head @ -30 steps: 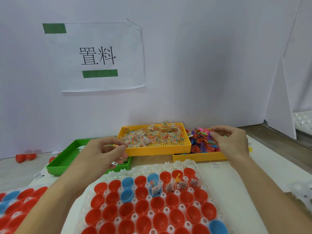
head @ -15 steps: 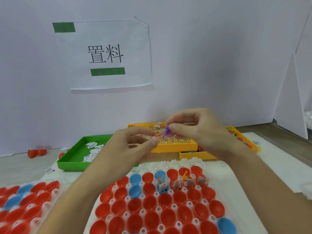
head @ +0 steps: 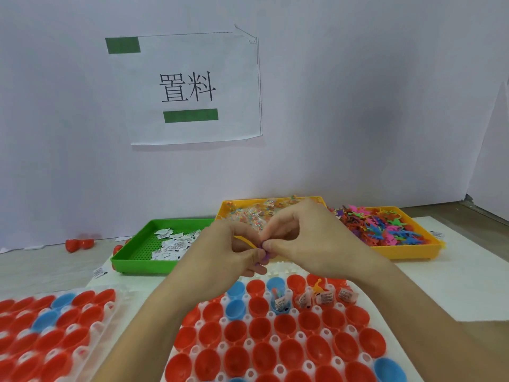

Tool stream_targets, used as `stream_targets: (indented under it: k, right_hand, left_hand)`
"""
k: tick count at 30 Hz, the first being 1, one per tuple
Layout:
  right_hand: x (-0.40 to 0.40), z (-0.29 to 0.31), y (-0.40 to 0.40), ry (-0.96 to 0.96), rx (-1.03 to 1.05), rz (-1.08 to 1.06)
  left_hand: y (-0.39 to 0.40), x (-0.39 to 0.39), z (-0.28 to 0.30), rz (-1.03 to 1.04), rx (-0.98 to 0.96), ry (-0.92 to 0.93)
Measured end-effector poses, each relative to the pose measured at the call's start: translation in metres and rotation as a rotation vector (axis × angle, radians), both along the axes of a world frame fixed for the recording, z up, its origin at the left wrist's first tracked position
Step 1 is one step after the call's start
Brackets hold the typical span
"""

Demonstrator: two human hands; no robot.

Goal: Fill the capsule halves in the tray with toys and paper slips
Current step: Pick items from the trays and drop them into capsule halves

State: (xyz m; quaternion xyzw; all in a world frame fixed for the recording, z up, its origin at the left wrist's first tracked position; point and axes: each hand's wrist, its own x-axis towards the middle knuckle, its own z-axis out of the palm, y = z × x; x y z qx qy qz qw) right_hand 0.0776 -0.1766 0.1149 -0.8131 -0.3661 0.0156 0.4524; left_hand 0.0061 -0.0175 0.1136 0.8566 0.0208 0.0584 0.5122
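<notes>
Purple toy (head: 263, 257) pinched btwn both hands, left (head: 230, 252) & right (head: 308, 238), under wall sign (head: 190, 86) "置料".

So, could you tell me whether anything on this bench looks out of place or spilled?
Yes, a few strays. Red capsule halves lie loose by the wall, left of the green tray, and one paper slip lies on the table outside that tray. The wall sign's top right corner has peeled and curled.

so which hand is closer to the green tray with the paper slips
Left. The left hand sits just right of the green tray, beside its right edge. The right hand is farther right, before the yellow trays.
</notes>
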Motion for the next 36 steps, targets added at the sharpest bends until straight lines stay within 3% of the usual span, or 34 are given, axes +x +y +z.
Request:
stream_targets:
  k: [8,12,24,36]
  right_hand:
    - [0.012,-0.007,-0.005,-0.064,-0.048,-0.074]
    - [0.021,-0.004,-0.017,-0.086,-0.037,-0.122]
    - [0.031,-0.003,-0.026,-0.093,-0.038,-0.161]
    - [0.037,0.000,-0.038,-0.106,-0.051,-0.197]
  left_hand:
    - [0.008,0.005,-0.016,0.035,0.020,0.034]
    - [0.012,0.009,-0.023,0.058,0.162,0.015]
    - [0.011,0.009,-0.027,0.004,0.349,0.135]
    - [0.013,0.011,-0.031,-0.002,0.437,0.184]
